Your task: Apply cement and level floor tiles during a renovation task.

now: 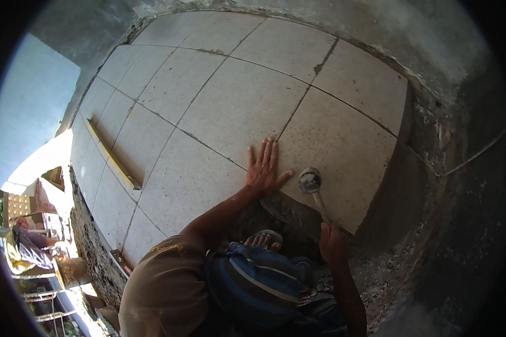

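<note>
My left hand (263, 169) lies flat with fingers spread, across the joint where large pale floor tiles meet. In my right hand (333, 242) is the light handle of a mallet (310, 181). Its dark, round head, smeared with grey, is over the near part of the right-hand tile (343, 160); I cannot tell whether it touches. Beyond my left hand the large middle tile (253, 104) fits edge to edge with its neighbours, with narrow dark joints between them.
A long yellow bar (111, 154) rests on the tiles at left. A thin string (477, 153) runs near the right wall. Rough, broken ground (396, 250) borders the tiles at right. My bare foot (260, 240) is just below the tile edge. Bright daylight enters at far left.
</note>
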### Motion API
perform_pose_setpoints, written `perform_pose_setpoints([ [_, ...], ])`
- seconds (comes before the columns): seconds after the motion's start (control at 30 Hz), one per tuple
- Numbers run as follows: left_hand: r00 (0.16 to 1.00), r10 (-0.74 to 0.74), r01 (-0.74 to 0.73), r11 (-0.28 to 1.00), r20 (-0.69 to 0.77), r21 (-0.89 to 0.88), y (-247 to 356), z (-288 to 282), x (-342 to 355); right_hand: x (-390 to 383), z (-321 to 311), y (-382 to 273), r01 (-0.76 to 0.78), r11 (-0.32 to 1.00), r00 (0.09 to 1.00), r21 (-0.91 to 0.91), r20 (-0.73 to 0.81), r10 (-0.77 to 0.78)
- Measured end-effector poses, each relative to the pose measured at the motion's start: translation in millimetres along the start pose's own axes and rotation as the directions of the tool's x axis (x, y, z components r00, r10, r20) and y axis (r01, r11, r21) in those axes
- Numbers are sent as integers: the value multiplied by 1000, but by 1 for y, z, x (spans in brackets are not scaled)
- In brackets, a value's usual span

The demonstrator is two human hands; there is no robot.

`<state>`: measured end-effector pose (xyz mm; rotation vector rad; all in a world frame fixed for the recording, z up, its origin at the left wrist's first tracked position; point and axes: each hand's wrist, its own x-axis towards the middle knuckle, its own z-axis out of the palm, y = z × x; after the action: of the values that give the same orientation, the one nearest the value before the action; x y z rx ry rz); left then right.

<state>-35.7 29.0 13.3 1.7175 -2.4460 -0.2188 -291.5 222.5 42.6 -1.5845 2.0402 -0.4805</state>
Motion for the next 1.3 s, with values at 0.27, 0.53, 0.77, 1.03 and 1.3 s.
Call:
perform_pose_setpoints([
  [0.27,1000,-20,21,998,-22,63,1,-3,4,7,-12,0,-17,981,1000,191,2,17],
  [0.53,999,-32,31,998,16,61,4,-1,3,-1,-12,17,-70,992,996,105,-51,76],
  [0.77,999,17,-17,1000,-32,-8,6,-6,3,-2,-26,17,-182,926,983,331,26,184],
  [1.03,968,252,-251,965,-5,76,35,-7,57,23,-45,38,-313,558,931,769,132,341],
  [1.3,991,129,-131,989,31,64,45,-2,65,80,-59,52,-452,250,797,856,262,544],
])
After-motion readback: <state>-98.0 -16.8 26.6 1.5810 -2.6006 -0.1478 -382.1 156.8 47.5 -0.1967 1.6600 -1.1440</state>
